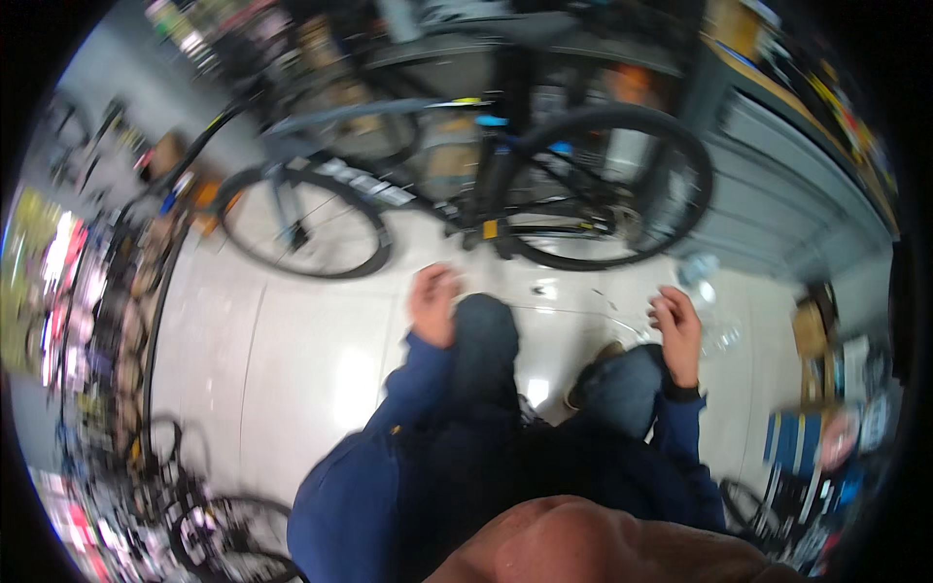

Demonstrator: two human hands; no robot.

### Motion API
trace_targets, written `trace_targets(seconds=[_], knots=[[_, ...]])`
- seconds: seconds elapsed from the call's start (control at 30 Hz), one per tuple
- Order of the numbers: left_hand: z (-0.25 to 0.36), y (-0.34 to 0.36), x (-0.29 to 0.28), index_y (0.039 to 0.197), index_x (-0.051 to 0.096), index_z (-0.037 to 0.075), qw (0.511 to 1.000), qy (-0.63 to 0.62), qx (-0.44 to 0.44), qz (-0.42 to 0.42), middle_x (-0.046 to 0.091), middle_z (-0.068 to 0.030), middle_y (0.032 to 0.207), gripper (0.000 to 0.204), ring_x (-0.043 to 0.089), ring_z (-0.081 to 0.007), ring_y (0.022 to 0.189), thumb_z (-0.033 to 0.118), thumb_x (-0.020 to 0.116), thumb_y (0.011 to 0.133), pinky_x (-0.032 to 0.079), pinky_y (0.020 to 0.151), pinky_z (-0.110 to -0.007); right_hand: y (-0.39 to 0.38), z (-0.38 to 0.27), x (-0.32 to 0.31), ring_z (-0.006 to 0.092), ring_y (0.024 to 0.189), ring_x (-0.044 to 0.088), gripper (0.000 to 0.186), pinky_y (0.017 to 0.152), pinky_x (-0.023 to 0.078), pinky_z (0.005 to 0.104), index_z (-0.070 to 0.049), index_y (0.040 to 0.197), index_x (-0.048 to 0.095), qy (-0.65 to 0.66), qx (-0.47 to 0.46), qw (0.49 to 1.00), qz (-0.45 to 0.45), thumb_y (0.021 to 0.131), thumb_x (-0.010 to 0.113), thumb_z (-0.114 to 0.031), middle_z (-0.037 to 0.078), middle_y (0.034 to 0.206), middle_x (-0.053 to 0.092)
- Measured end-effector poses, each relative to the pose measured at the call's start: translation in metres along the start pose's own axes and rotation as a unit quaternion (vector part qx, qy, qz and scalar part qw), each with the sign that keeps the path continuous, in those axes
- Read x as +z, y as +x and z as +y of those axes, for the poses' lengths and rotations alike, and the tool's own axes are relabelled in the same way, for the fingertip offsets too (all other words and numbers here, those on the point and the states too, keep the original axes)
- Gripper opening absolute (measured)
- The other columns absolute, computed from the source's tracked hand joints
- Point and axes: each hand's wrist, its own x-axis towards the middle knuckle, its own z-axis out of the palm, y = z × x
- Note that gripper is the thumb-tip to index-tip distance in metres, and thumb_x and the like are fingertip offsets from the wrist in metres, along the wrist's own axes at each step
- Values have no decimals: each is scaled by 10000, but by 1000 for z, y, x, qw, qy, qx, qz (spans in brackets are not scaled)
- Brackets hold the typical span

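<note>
On bicycle frame [364, 112], white lettering [367, 183], blurred

- Two hands of mine: one left hand [433, 305], one right hand [681, 335]
- Two blue sleeves [418, 381] on me
- My two knees [486, 335]
- One bicycle [389, 192] before me
- Two wheels [706, 185] on that bicycle

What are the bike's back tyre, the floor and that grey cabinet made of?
Back tyre: probably rubber, dull black and thick. Floor: looks like polished tile, pale with reflections and thin seams. Grey cabinet: maybe painted metal, from its smooth flat panels, but blur leaves that open.
</note>
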Motion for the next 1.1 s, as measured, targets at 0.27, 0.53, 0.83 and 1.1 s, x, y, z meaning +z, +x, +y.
trace_targets(seconds=[0.27,0.53,0.83,1.1], knots=[[4,8,94,1164,589,47,972,-61,-32,-224,643,-12,987,195,600,-74,852,78,647,980,500,764,-238,14,5,43,85,784,603,238,723,500,227,-9,1198,624,-104,48,989,-98,983,644,-109,16,903,643],[-70,5,131,1195,589,46,930,-14,-201,-308,648,-19,999,257,621,-68,894,71,666,951,508,752,-245,55,42,62,148,765,646,188,724,528,283,1,1079,650,-182,28,958,-221,924,679,-102,78,834,672],[-91,42,177,1211,612,47,895,267,-193,-300,672,-124,1045,393,680,-228,859,204,771,887,576,719,-347,112,42,41,147,835,652,222,775,539,297,-1,1092,644,-183,39,982,-36,892,722,-58,70,918,682],[75,42,201,1184,626,60,823,353,-181,-407,671,-145,1072,380,698,-259,890,196,780,865,576,763,-375,138,-140,-102,175,796,709,230,709,559,302,-13,1083,674,-194,75,961,184,957,680,-205,114,877,727]])
